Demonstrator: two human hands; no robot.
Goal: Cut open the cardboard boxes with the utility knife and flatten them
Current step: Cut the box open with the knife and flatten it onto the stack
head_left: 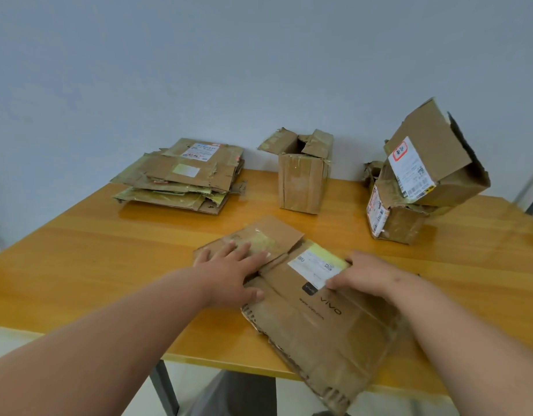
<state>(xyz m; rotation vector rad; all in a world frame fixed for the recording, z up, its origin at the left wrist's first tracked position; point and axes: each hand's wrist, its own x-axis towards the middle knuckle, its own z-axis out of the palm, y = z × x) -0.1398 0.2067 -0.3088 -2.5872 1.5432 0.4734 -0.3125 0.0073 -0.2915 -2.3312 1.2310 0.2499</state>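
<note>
Cardboard lies flat under my hands at the table's (79, 250) near edge: the cut box (313, 319). My left hand (229, 274) presses its flap with straight fingers; my right hand (364, 276) seems to curl over the labelled edge, though blur hides the grip. I'd press along the creases, then move it to the stack (181, 175). No knife in view.

both hands (229, 274) (364, 277) press flattened box (319, 325) on table (79, 250).

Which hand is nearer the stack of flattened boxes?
Left. The left hand presses the vivo box, below the stack of flattened boxes; the right hand lies farther right.
</note>
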